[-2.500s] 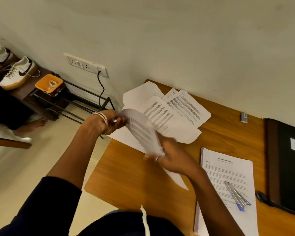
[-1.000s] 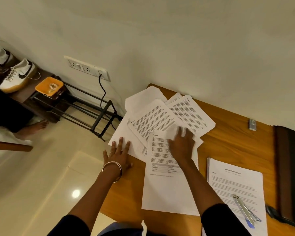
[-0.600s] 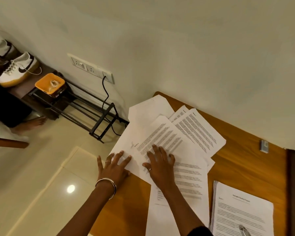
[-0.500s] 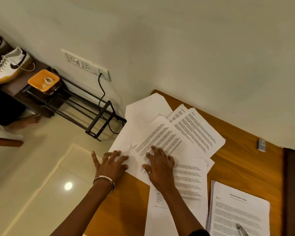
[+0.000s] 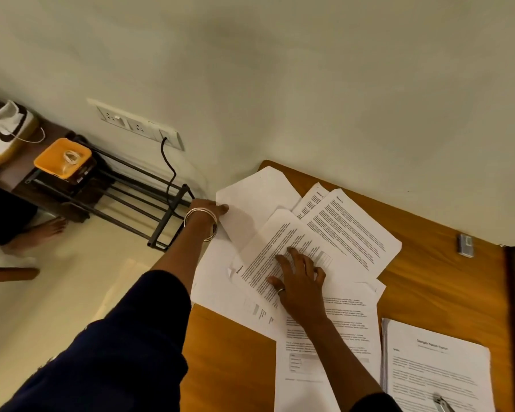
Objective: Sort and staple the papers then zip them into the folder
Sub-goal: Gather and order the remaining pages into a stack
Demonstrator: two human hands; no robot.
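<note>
I see loose printed sheets (image 5: 333,233) fanned over the wooden counter's (image 5: 446,281) left end. My right hand (image 5: 302,282) presses flat on them, fingers spread. My left hand (image 5: 213,211) pinches the blank sheet's (image 5: 256,197) edge. A neat stack (image 5: 437,364) lies right.

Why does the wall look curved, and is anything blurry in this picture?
Head view: the wide-angle lens bends the wall and table edge; the printed text on the papers is too soft to read; the left hand casts a soft shadow on a blank sheet.
</note>
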